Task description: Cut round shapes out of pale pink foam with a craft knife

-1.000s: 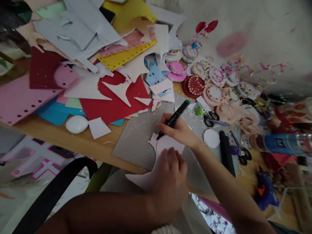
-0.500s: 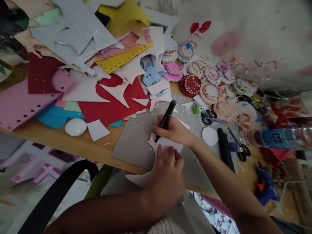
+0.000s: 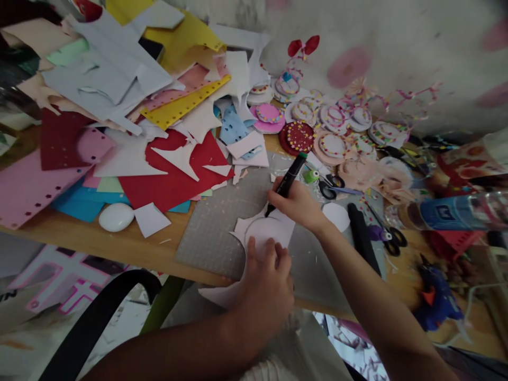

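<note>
Black marker pen with a green cap end [image 3: 286, 183] is being held in the right hand [image 3: 297, 203], fingers wrapped around the lower barrel, tip pointing down onto the white paper sheet [image 3: 264, 233]. Pen is tilting, green end up and away toward the far right. Right forearm is coming in from the lower right, wrist bent slightly over the sheet.

Left hand [image 3: 268, 288] is lying palm down on the near part of the same white sheet, fingers stretched forward and spread a little, pressing on a round white paper disc [image 3: 262, 239] that is sitting on the sheet; nothing is gripped in it. Left forearm is crossing the bottom of the view from the left. The two hands are close together but not touching.

White sheet is lying on a grey gridded cutting mat [image 3: 222, 222], its near edge hanging over the edge of the wooden table [image 3: 119, 246]. Just right of the right hand, a smaller white paper circle [image 3: 335, 216] and a black-handled pair of scissors [image 3: 331, 186] are lying on the mat. Farther left, a red card sheet with cut-outs [image 3: 174, 177] and a white egg-shaped object [image 3: 116, 217] are lying on the table. Decorated round paper discs [image 3: 317, 119] are clustering at the far side.
</note>
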Available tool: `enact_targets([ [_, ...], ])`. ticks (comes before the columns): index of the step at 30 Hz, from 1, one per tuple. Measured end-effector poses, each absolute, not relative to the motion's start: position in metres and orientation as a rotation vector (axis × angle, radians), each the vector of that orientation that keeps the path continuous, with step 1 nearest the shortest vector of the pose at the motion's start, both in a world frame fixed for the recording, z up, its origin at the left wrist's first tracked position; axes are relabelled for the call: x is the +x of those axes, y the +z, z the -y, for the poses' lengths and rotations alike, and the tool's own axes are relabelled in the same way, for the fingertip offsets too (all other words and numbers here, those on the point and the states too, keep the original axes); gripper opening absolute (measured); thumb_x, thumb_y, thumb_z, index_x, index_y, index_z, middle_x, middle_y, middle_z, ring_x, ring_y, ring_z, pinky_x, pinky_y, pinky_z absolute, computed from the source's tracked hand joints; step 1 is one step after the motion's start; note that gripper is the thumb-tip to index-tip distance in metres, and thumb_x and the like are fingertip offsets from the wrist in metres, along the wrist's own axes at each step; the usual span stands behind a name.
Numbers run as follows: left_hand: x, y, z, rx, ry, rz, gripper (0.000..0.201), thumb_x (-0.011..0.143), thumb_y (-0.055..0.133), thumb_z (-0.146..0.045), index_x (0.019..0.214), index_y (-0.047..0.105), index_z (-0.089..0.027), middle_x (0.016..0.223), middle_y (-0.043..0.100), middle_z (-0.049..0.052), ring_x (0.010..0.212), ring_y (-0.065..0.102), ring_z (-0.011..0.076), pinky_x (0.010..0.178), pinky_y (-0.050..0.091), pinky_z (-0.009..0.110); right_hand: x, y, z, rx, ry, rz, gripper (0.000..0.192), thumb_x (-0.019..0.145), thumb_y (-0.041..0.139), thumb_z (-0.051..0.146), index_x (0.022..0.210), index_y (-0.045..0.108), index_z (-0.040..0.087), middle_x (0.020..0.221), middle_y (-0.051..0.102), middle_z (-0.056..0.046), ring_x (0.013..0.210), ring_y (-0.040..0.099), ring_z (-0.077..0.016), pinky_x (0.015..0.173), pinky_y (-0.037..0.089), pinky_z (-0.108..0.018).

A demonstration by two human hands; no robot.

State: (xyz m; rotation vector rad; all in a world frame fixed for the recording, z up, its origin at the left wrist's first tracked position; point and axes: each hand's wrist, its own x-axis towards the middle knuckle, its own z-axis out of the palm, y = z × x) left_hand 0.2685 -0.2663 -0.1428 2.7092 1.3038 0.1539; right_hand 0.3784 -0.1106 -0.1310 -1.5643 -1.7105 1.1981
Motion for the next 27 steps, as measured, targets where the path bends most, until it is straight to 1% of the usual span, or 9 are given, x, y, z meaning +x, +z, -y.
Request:
enact_targets([
  [4, 0.269, -0.143, 0.264, 2.687, 0.174, -1.292, 0.028, 0.091, 0.054, -0.031, 0.106, 0.074, -0.018, 0.129, 0.058, 0.017, 0.122, 0.047, 0.0392, 0.098, 0.036, 0.073, 0.397, -0.134, 0.118, -1.595, 1.167, 1.585, 0.023, 0.072, 0.064, 0.022, 0.054, 0.05, 0.022, 0.047, 0.042, 0.006, 0.047, 0.034, -0.0103, 0.047, 0.025, -0.027],
  [9, 0.269, -0.144, 0.262, 2.686, 0.239, -1.334, 0.025, 0.091, 0.055, -0.027, 0.102, 0.075, -0.018, 0.124, 0.062, 0.014, 0.118, 0.051, 0.0371, 0.098, 0.039, 0.07, 0.415, -0.136, 0.137, -1.617, 1.122, 1.459, 0.025, 0.075, 0.064, 0.025, 0.055, 0.05, 0.022, 0.047, 0.044, 0.005, 0.047, 0.036, -0.0109, 0.047, 0.027, -0.027],
  [12, 0.269, -0.142, 0.261, 2.687, 0.229, -1.347, 0.025, 0.091, 0.055, -0.026, 0.103, 0.075, -0.017, 0.124, 0.063, 0.014, 0.119, 0.052, 0.0358, 0.099, 0.04, 0.068, 0.421, -0.137, 0.15, -1.622, 1.103, 1.394, 0.024, 0.076, 0.064, 0.027, 0.056, 0.05, 0.023, 0.046, 0.044, 0.006, 0.046, 0.037, -0.0111, 0.047, 0.028, -0.027],
  [17, 0.269, -0.141, 0.261, 2.683, 0.206, -1.389, 0.03, 0.093, 0.05, -0.021, 0.112, 0.07, -0.012, 0.124, 0.064, 0.016, 0.12, 0.053, 0.0339, 0.101, 0.04, 0.066, 0.425, -0.139, 0.17, -1.631, 1.066, 1.3, 0.025, 0.077, 0.063, 0.03, 0.058, 0.049, 0.023, 0.046, 0.043, 0.006, 0.047, 0.037, -0.0114, 0.046, 0.028, -0.026],
  [19, 0.269, -0.141, 0.26, 2.692, 0.214, -1.399, 0.031, 0.092, 0.049, -0.018, 0.113, 0.07, -0.009, 0.123, 0.065, 0.016, 0.119, 0.055, 0.0332, 0.102, 0.042, 0.063, 0.425, -0.14, 0.178, -1.633, 1.047, 1.268, 0.025, 0.077, 0.064, 0.029, 0.058, 0.049, 0.023, 0.047, 0.043, 0.006, 0.047, 0.036, -0.0112, 0.046, 0.028, -0.026],
  [23, 0.268, -0.137, 0.26, 2.791, 0.196, -1.342, 0.035, 0.088, 0.053, -0.017, 0.117, 0.067, -0.002, 0.125, 0.064, 0.02, 0.12, 0.057, 0.0334, 0.105, 0.046, 0.049, 0.428, -0.138, 0.19, -1.612, 1.01, 1.202, 0.027, 0.077, 0.066, 0.032, 0.059, 0.047, 0.023, 0.049, 0.043, 0.006, 0.046, 0.036, -0.0102, 0.045, 0.027, -0.026],
  [27, 0.27, -0.131, 0.264, 2.88, 0.132, -1.323, 0.038, 0.086, 0.054, -0.017, 0.117, 0.066, 0.001, 0.126, 0.063, 0.024, 0.122, 0.057, 0.035, 0.106, 0.046, 0.045, 0.434, -0.131, 0.195, -1.546, 0.953, 1.114, 0.029, 0.084, 0.061, 0.043, 0.067, 0.049, 0.023, 0.053, 0.044, 0.007, 0.045, 0.038, -0.0093, 0.045, 0.028, -0.025],
])
